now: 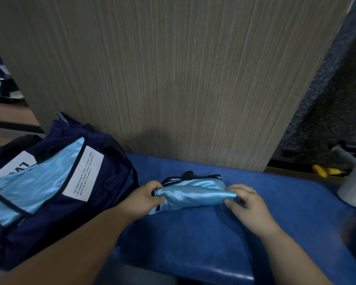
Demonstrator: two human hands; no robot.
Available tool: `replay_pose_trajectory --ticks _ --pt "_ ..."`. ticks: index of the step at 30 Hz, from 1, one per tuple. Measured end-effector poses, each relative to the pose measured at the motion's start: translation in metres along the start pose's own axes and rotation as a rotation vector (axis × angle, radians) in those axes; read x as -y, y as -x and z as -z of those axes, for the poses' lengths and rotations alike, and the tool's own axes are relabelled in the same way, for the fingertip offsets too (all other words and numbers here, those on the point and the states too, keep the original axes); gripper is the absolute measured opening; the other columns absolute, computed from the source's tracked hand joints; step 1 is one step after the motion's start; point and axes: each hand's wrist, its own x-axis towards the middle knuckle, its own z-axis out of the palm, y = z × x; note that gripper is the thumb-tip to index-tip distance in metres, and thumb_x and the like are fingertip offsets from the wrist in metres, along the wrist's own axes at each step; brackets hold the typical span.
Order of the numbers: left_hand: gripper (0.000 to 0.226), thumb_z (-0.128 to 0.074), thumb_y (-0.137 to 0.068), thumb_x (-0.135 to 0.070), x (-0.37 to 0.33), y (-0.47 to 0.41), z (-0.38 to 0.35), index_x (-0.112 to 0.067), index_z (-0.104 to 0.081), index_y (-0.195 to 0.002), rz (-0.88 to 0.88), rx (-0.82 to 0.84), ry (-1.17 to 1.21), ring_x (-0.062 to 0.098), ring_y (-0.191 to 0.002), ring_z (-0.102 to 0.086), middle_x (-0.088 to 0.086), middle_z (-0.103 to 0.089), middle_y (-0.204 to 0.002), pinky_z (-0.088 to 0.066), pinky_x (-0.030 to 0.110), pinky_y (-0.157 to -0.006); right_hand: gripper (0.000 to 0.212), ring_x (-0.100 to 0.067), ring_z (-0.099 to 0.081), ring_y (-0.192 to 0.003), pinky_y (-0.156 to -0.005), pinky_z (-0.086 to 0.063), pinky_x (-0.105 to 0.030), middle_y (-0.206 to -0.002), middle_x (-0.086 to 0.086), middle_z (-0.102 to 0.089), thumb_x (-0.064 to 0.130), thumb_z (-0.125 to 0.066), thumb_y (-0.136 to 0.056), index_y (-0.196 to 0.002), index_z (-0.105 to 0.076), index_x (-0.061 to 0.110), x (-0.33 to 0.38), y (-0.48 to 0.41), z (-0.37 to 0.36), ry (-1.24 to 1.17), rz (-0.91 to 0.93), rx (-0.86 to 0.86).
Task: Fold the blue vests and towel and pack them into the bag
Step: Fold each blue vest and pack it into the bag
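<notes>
The person stands at a blue padded bench (193,239) with a light blue vest (193,194) lying on it, folded down to a small, long bundle. The left hand (146,196) has its fingers curled round the bundle's nine o'clock end. The right hand (245,204) pinches the three o'clock end between thumb and fingers. Both grips look snug, not wide.

Over at nine o'clock from the vest, just beside the left forearm, sits the navy bag (107,182), its mouth open toward the person. Another light blue vest (39,182) is lying inside it, next to a white label (83,173). I can't spot a towel from here.

To my eye the folding of this vest is about finished and the packing step is at hand. The next move calls for keeping both ends pinched so the slippery cloth doesn't spring open, lifting the bundle clear of the bench, carrying it toward nine o'clock and laying it flat on the vest in the bag.

A wooden panel (173,79) stands at twelve o'clock, and a white container (353,190) and something yellow (325,171) lie out at three o'clock, well apart from the work.
</notes>
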Motion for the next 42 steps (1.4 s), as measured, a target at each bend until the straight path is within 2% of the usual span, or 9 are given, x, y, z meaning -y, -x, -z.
replay_pose_trajectory --ticks 4,6,10,13,16,22,27,31,42 --pt "0.006 -0.059 -0.094 -0.027 -0.005 0.001 -0.002 -0.028 -0.060 -0.100 0.002 -0.031 0.047 0.012 -0.087 -0.060 -0.001 -0.066 -0.100 -0.046 0.024 -0.075 0.007 -0.004 -0.057 -0.090 -0.077 -0.041 -0.009 -0.089 0.007 -0.064 0.028 -0.068 -0.090 -0.088 -0.068 0.035 0.004 -0.001 -0.002 -0.037 -0.119 0.030" --pt "0.008 -0.056 -0.096 -0.028 -0.007 0.000 -0.002 -0.026 -0.060 -0.103 0.002 -0.037 0.046 0.011 -0.088 -0.059 -0.001 -0.065 -0.101 -0.045 0.024 -0.075 0.023 -0.013 -0.061 -0.090 -0.081 -0.047 -0.022 -0.091 0.000 -0.067 0.049 -0.061 -0.088 -0.093 -0.067 0.028 -0.002 -0.001 -0.004 -0.020 -0.162 0.057" --pt "0.014 -0.050 -0.099 -0.030 -0.008 -0.002 -0.008 -0.020 -0.059 -0.104 0.024 -0.047 -0.008 0.011 -0.083 -0.057 0.006 -0.065 -0.103 -0.044 0.024 -0.072 0.012 -0.008 -0.063 -0.092 -0.081 -0.047 -0.025 -0.093 0.009 -0.071 0.030 -0.055 -0.098 -0.097 -0.066 0.026 0.002 -0.002 -0.004 -0.069 -0.241 0.058" --pt "0.013 -0.048 -0.100 -0.034 -0.008 -0.005 -0.014 -0.024 -0.057 -0.100 0.032 -0.092 -0.113 0.011 -0.080 -0.056 0.000 -0.063 -0.098 -0.045 0.024 -0.069 0.019 -0.012 -0.061 -0.086 -0.074 -0.046 -0.028 -0.087 0.008 -0.067 0.035 -0.049 -0.100 -0.089 -0.060 0.026 0.005 -0.002 -0.004 -0.010 -0.338 0.090" --pt "0.012 -0.052 -0.097 -0.038 -0.008 -0.006 -0.018 -0.026 -0.055 -0.098 -0.008 -0.164 -0.286 0.012 -0.087 -0.059 -0.004 -0.058 -0.102 -0.048 0.027 -0.076 0.018 -0.011 -0.057 -0.082 -0.068 -0.042 -0.030 -0.092 0.004 -0.063 0.037 -0.045 -0.100 -0.088 -0.053 0.026 0.007 -0.005 -0.004 0.114 -0.451 0.161" --pt "0.033 -0.052 -0.097 -0.030 -0.032 -0.012 -0.027 -0.026 -0.050 -0.130 -0.230 -0.212 -0.462 0.013 -0.125 -0.042 -0.011 -0.048 -0.135 -0.034 0.030 -0.106 0.026 -0.022 -0.055 -0.090 -0.069 -0.040 -0.032 -0.102 -0.001 -0.057 0.045 -0.043 -0.095 -0.106 -0.052 0.023 0.018 -0.007 -0.005 0.251 -0.555 0.136" --pt "0.070 -0.046 -0.085 -0.073 -0.053 -0.020 -0.047 -0.030 -0.040 -0.140 -0.029 0.043 -0.456 0.018 -0.130 -0.044 -0.011 -0.049 -0.138 -0.031 0.040 -0.110 0.032 -0.022 -0.058 -0.090 -0.071 -0.043 -0.032 -0.101 -0.004 -0.063 0.046 -0.044 -0.094 -0.100 -0.058 0.017 0.021 -0.007 -0.003 0.221 -0.594 0.163" --pt "0.079 -0.043 -0.079 -0.082 -0.047 -0.022 -0.059 -0.027 -0.045 -0.135 -0.006 0.097 -0.704 0.020 -0.126 -0.044 -0.005 -0.051 -0.135 -0.027 0.043 -0.108 0.036 -0.020 -0.061 -0.076 -0.072 -0.048 -0.035 -0.081 -0.004 -0.067 0.039 -0.049 -0.095 -0.079 -0.063 0.010 0.020 -0.008 -0.003 0.082 -0.618 0.217" --pt "0.061 -0.054 -0.076 -0.078 -0.040 -0.008 -0.056 -0.022 -0.061 -0.101 -0.116 0.130 -0.650 0.015 -0.101 -0.054 -0.005 -0.060 -0.104 -0.040 0.036 -0.097 0.017 -0.018 -0.067 -0.093 -0.060 -0.055 -0.029 -0.103 -0.005 -0.070 0.031 -0.050 -0.101 -0.102 -0.061 0.019 0.034 -0.006 -0.012 -0.399 -0.694 0.141"
